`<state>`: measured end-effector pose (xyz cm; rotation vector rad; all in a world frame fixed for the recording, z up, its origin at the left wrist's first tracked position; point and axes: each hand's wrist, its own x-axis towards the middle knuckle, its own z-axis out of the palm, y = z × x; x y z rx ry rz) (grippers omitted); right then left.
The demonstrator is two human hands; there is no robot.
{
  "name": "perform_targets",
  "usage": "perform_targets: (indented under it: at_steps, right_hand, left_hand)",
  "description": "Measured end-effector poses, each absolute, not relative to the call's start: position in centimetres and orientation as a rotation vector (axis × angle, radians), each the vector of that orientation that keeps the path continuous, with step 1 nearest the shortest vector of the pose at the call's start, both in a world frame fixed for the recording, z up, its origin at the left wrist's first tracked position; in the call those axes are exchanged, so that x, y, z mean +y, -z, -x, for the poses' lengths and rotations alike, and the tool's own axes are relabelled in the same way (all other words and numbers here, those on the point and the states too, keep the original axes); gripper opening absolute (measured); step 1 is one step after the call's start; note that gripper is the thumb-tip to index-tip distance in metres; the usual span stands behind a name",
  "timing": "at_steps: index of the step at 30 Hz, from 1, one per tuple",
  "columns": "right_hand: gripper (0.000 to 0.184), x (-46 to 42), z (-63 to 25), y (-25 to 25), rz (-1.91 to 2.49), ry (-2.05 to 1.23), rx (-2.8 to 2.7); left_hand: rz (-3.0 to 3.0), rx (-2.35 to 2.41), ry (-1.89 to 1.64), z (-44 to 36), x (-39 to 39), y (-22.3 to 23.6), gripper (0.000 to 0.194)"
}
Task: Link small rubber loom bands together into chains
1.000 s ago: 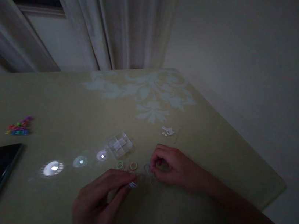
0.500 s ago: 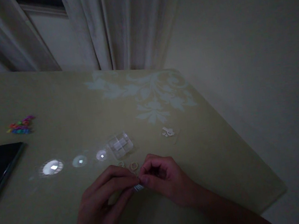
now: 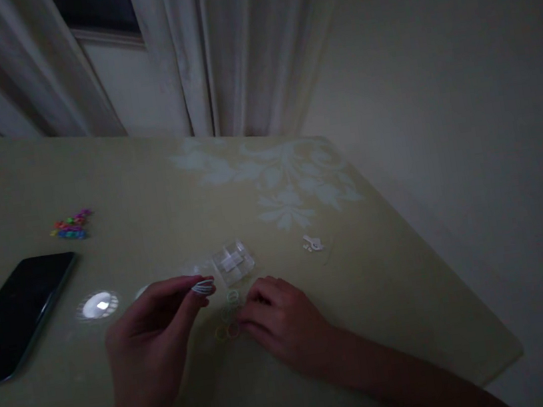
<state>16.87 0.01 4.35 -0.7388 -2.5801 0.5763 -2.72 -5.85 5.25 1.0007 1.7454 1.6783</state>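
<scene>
My left hand (image 3: 143, 336) is raised above the table, thumb and fingertips pinching a small bundle of pale, thin bands (image 3: 203, 287). To its right, my right hand (image 3: 288, 322) rests low with curled fingers, its fingertips at a group of small thin rings on the tabletop. Among these are a pale green ring (image 3: 232, 296), a yellow ring (image 3: 220, 333) and a pinkish ring (image 3: 233, 331). Whether those fingertips grip a ring is too dim to tell. Just beyond the hands lies a clear plastic compartment box (image 3: 234, 262) with something whitish inside.
A dark phone (image 3: 24, 312) lies at the left. Behind it is a small pile of colourful pieces (image 3: 72, 226). Small white pieces (image 3: 313, 243) sit right of the box. The table (image 3: 419, 317) ends at a slanting right edge by the wall; curtains (image 3: 230, 54) hang behind.
My hands have parted. The left has risen leftward with the pale bands; the right has come down to the rings, which now show more fully. The view has shifted slightly left.
</scene>
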Motion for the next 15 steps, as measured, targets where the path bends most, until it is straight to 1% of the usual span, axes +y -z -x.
perform_targets:
  at_steps: [4, 7, 9, 12, 15]
  right_hand:
    - [0.008, 0.1, -15.4, -2.8, 0.711, -0.309, -2.713]
    - [0.009, 0.0, -15.3, -1.7, 0.716, -0.298, -2.702]
    - [0.01, -0.2, -15.6, -1.8, 0.755, -0.406, -2.641]
    - [0.006, -0.2, -16.1, -2.8, 0.78, -0.722, -2.465]
    - [0.013, 0.0, -16.5, -3.7, 0.792, -1.016, -2.24]
  left_hand:
    - [-1.035, 1.686, -1.684, 2.5, -5.7, -5.5, 0.008]
    - [-1.133, 1.61, -1.673, 2.5, -5.7, -5.6, 0.006]
    - [-1.15, 1.591, -1.648, 2.6, -5.7, -5.5, 0.007]
    - [-1.125, 1.593, -1.574, 2.9, -5.8, -5.2, 0.007]
    - [-1.153, 1.563, -1.523, 3.3, -5.7, -5.3, 0.007]
